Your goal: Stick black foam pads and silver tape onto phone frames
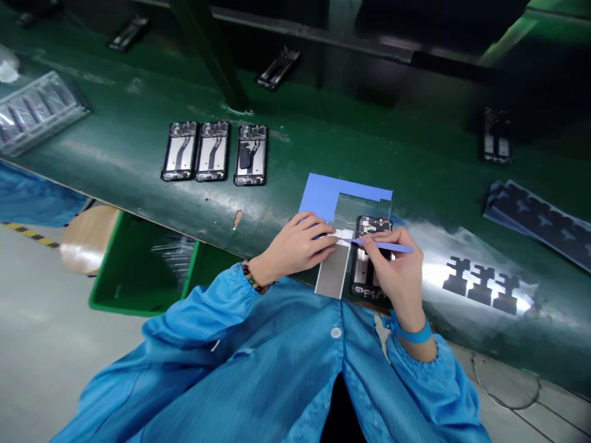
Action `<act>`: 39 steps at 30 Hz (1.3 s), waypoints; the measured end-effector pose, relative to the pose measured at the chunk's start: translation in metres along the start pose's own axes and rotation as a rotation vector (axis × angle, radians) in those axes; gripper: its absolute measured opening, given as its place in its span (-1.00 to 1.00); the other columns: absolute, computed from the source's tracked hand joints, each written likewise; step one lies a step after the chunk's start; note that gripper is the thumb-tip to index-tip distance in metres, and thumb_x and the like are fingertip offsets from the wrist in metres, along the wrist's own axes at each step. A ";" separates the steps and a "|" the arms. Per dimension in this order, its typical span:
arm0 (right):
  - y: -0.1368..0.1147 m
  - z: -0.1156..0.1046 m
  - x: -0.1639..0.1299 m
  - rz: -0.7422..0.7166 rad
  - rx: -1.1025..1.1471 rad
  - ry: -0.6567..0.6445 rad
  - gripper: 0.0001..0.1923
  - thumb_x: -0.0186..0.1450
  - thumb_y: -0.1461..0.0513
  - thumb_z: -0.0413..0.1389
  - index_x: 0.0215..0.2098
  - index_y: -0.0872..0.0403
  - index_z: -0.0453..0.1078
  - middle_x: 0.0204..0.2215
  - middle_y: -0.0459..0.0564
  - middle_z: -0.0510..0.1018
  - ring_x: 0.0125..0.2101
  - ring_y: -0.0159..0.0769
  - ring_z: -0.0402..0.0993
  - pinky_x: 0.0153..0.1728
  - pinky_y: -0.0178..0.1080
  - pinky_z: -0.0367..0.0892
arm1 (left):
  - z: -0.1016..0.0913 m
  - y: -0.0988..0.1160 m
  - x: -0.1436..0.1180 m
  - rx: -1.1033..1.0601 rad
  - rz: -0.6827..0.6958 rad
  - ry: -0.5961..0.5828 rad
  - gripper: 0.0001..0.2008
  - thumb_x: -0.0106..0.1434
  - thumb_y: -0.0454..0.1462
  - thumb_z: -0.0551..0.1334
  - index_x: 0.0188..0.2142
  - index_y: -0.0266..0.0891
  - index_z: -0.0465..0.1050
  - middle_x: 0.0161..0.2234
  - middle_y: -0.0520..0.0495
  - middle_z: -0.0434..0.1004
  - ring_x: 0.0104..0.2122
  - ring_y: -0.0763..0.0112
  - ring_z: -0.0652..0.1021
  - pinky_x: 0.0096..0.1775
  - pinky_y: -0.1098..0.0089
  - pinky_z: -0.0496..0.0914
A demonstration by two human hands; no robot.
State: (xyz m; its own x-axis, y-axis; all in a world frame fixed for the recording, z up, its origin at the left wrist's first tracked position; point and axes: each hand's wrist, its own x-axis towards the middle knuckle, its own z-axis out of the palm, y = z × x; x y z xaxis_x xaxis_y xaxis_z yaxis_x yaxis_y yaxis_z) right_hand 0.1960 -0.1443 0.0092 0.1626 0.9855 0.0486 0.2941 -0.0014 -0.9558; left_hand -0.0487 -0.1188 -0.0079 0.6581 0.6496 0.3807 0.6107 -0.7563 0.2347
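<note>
Left hand (298,246) flat on grey strip (333,274), fingers pressing white tab (340,234) at its top end; nothing clenched. Right hand (394,271) pinches lavender stylus (385,246), tip pointing left to tab. Open phone frame (369,258) lies under right hand at near edge of green bench (138,154), just right of strip (lower half hidden by hand). Blue sheet (323,191) behind both. I see three more frames (215,151) in row, well left. Dark die-cut pieces (482,284) on shiny film to right.
</note>
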 end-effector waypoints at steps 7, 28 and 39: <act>0.000 -0.018 -0.009 0.069 0.185 0.027 -0.65 0.31 0.09 0.46 -0.37 -0.02 0.38 -0.28 -0.06 0.70 -0.16 -0.18 0.68 -0.02 -0.05 0.53 | -0.005 -0.002 0.004 0.122 0.090 0.014 -0.83 0.52 -0.23 0.31 0.04 -0.14 0.62 0.02 -0.03 0.72 0.01 0.23 0.61 0.19 0.09 0.44; 0.032 -0.071 -0.076 0.142 0.124 -0.067 -0.66 0.31 0.13 0.46 -0.40 -0.02 0.38 -0.31 -0.03 0.67 -0.10 -0.10 0.68 -0.04 -0.04 0.57 | 0.004 0.061 0.006 -0.131 0.355 -0.042 -0.90 0.50 -0.30 0.31 -0.14 -0.17 0.65 -0.02 -0.03 0.73 0.03 0.35 0.67 0.07 0.26 0.53; 0.044 -0.068 -0.030 -0.096 0.291 0.662 -0.56 0.18 0.17 0.52 -0.36 -0.05 0.30 -0.45 -0.16 0.63 -0.26 -0.15 0.71 0.20 0.12 0.55 | 0.010 0.082 -0.017 -0.129 0.350 0.169 -0.89 0.47 -0.35 0.34 -0.23 -0.20 0.65 -0.08 0.00 0.76 -0.08 0.39 0.68 0.03 0.31 0.58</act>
State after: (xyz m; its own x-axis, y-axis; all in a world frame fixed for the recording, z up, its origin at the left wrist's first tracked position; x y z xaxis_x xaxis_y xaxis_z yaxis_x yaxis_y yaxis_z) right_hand 0.2683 -0.1859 -0.0143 0.7112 0.6699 0.2132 0.0884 0.2157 -0.9724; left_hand -0.0050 -0.1910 -0.0035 0.7281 0.3373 0.5967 0.2955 -0.9400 0.1708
